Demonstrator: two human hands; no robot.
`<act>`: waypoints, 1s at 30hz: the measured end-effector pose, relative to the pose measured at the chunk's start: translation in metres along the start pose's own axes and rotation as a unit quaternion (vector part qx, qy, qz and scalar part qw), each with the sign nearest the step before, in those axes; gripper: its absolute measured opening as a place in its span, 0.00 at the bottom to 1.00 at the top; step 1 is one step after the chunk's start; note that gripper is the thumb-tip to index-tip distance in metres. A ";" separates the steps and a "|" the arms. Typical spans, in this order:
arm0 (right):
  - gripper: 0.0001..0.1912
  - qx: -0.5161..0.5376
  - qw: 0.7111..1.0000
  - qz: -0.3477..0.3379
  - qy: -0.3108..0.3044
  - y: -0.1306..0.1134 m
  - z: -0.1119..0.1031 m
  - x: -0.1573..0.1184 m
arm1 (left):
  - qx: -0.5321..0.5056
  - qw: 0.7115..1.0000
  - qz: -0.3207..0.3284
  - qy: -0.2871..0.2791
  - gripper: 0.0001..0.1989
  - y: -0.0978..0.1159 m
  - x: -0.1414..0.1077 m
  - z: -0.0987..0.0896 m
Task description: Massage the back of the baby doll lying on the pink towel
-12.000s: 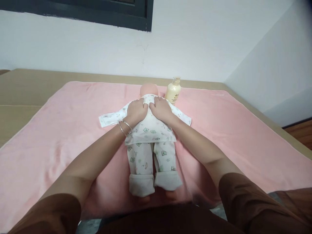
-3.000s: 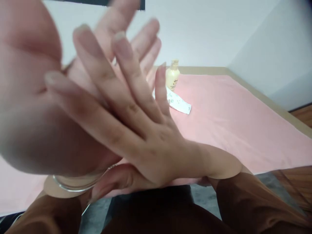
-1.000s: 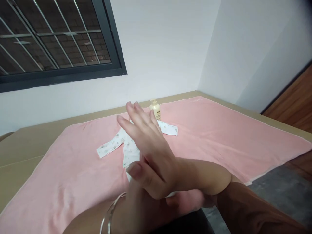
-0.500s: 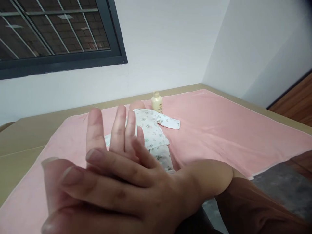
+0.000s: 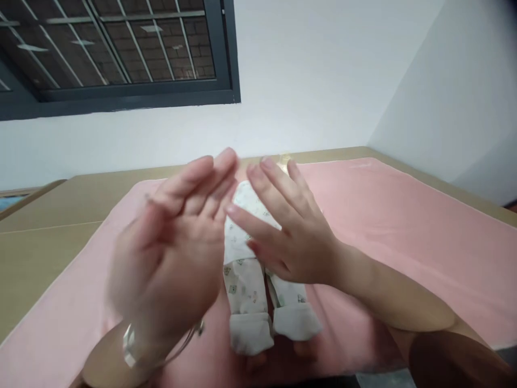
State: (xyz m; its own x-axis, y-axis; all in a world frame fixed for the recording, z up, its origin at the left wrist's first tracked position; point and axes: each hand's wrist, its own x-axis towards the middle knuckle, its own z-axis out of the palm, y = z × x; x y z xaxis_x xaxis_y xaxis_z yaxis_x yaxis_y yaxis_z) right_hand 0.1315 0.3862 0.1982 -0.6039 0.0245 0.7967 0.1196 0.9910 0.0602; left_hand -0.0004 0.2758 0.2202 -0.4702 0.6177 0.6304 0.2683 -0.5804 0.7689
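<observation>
My left hand [image 5: 173,248] is raised with its palm turned to the right and its fingers stretched out, partly smeared by motion. A bracelet [image 5: 129,345] circles that wrist. Close by, my right hand [image 5: 288,229] is held up with its fingers spread, and nothing is in it. A small gap lies between the two hands. Beyond and below them a small baby-like figure in a white printed top and trousers [image 5: 246,288] lies on a pink blanket [image 5: 404,231]; whether it is a doll I cannot tell. Its feet show past the cuffs, while my hands cover much of its top.
Behind my right fingertips only a bit of a pale yellow bottle [image 5: 285,160] shows. The blanket lies on a tan bed or platform [image 5: 100,188] against a white wall [image 5: 302,75]. At upper left is a dark-framed window [image 5: 226,54] with bars.
My hands, pressed together half a second ago, have come apart and moved farther forward. The view has turned left and down, so the figure's trousers and feet now show.
</observation>
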 end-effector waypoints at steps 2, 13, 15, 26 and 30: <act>0.28 0.026 0.996 0.051 -0.064 0.015 0.017 -0.001 | 0.032 0.998 0.013 0.046 0.19 -0.038 0.021 -0.002; 0.30 0.090 0.939 0.187 -0.273 0.071 0.129 -0.025 | 0.362 0.920 -0.135 -0.068 0.21 -0.229 0.041 -0.019; 0.30 0.097 0.935 0.195 -0.281 0.084 0.135 -0.026 | 0.356 0.923 -0.127 -0.071 0.23 -0.231 0.035 -0.018; 0.32 0.020 0.932 0.201 -0.301 0.072 0.128 -0.027 | 0.401 0.905 -0.119 -0.071 0.27 -0.233 0.030 -0.017; 0.33 0.067 0.912 0.260 -0.310 0.096 0.132 -0.024 | 0.422 0.897 -0.112 -0.070 0.27 -0.236 0.031 -0.017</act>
State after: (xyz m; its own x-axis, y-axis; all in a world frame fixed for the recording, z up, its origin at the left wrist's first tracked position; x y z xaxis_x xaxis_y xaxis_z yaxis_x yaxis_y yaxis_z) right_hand 0.0536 0.4979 0.1051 -0.8272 0.5250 0.2004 0.4452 0.8298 -0.3364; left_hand -0.0926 0.4227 0.0560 -0.4980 0.7632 0.4118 0.7491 0.1393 0.6476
